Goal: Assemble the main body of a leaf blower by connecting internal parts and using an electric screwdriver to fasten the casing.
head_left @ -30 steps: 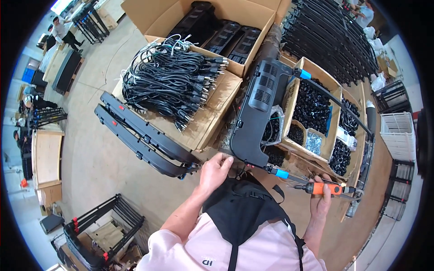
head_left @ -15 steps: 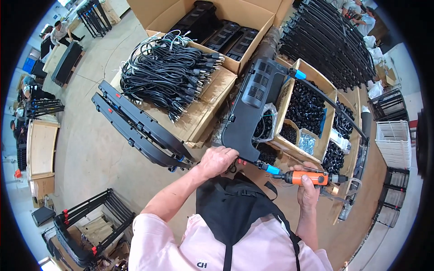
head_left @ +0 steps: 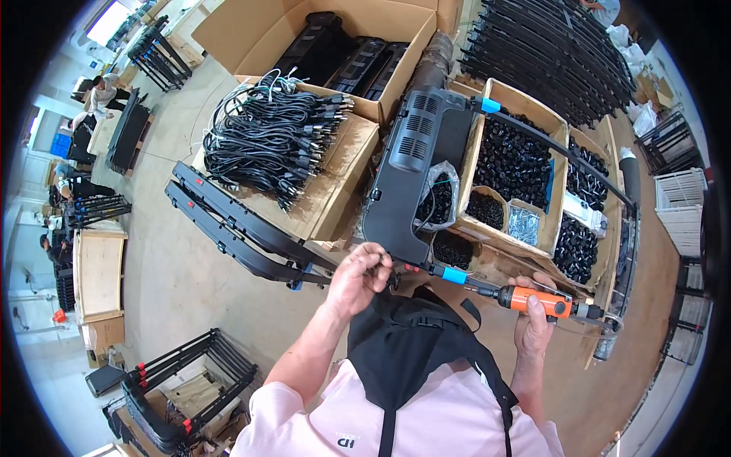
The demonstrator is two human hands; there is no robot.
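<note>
Left hand (head_left: 362,274) pinching panel (head_left: 407,183) edge — right hand (head_left: 533,324) gripping orange screwdriver (head_left: 533,301).

My left hand (head_left: 359,276) covers the driver's tip and whatever small part my grip pinches. My right hand (head_left: 535,326) hides the orange screwdriver's (head_left: 534,301) underside. Far left, the people (head_left: 91,91) are too small to make out.
</note>
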